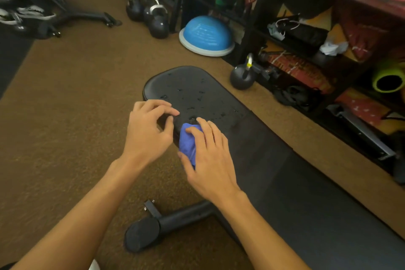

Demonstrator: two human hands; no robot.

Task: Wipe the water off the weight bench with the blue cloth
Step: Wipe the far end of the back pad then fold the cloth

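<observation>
Bench [274, 160], black and padded, runs from the centre of the frame to the lower right corner. Its rounded end lies just above centre. Water drops [192, 94] are scattered over this rounded end; the pad toward the lower right looks dull and dry.

Blue cloth [188, 142] sits bunched at the left edge of the bench, at the centre of the frame, just below the wet patch. The right grip [210, 160] lies on top of it. The fingers [205, 132] curve over the cloth, the thumb closes against its lower side, and the cloth is pinched between them. The fingertips reach the nearest drops.

Left grip [146, 131] hangs just left of the cloth, over the bench edge, apart from the cloth. Its fingers are loosely bent, with the thumb near the index tip, and they hold nothing. Both bare forearms enter from the bottom of the frame.

Brown carpet [76, 94] covers the floor around the bench. A black foot bar [166, 223] of the bench frame lies on it at lower centre.

A dark kettlebell [242, 78] stands on the carpet right of the rounded end, beside a black shelf unit [248, 26] filling the upper right. A blue dome [207, 34] rests on the floor at upper centre. More kettlebells [156, 21] stand to its left. A green roller [389, 80] lies in the shelf at the right edge.
</observation>
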